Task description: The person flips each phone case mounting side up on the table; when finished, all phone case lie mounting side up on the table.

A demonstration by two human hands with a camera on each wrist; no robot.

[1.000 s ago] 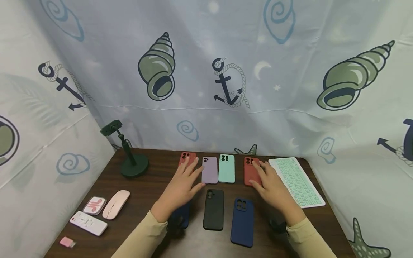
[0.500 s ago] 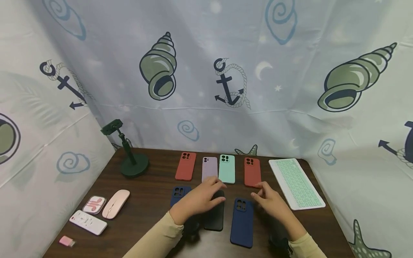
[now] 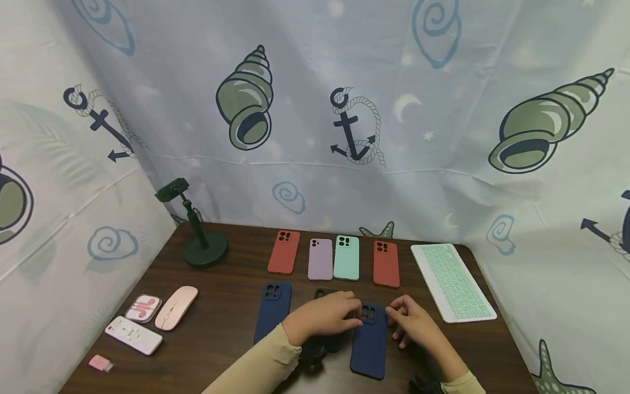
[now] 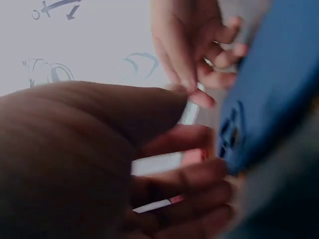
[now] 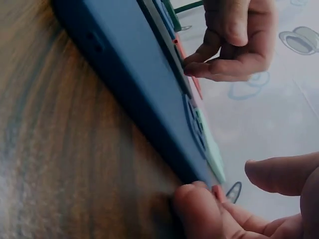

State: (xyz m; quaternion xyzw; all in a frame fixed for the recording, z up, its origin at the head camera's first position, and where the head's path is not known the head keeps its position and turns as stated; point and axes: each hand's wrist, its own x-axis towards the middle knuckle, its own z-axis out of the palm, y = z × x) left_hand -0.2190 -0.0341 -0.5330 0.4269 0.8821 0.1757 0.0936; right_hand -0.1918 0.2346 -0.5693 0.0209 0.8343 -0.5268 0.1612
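Observation:
A navy phone case point(image 3: 368, 345) lies flat on the table with its camera cut-outs toward the back. My left hand point(image 3: 325, 314) hovers over a black phone case point(image 3: 322, 293), largely hiding it, and its fingertips reach the navy case's upper left corner. Beside the upper right corner is my right hand point(image 3: 413, 323), fingers loosely bent. Its thumb stands apart from the fingers in the right wrist view, and nothing is between them. Whether either hand touches the navy case I cannot tell. A second navy phone case point(image 3: 273, 312) lies to the left of the left hand.
Behind stand in a row a red case point(image 3: 284, 251), a purple case point(image 3: 320, 260), a mint case point(image 3: 346, 258) and another red case point(image 3: 386, 264). A keyboard point(image 3: 454, 282) lies right. Left are a green stand point(image 3: 205, 249), mouse point(image 3: 176, 308), earphone box point(image 3: 143, 308), remote point(image 3: 133, 335) and pink USB stick point(image 3: 100, 363).
Both hands have come down from the back row toward the right navy case. The left hand moved right across the black case; the right hand moved nearer the front. The cases stay put.

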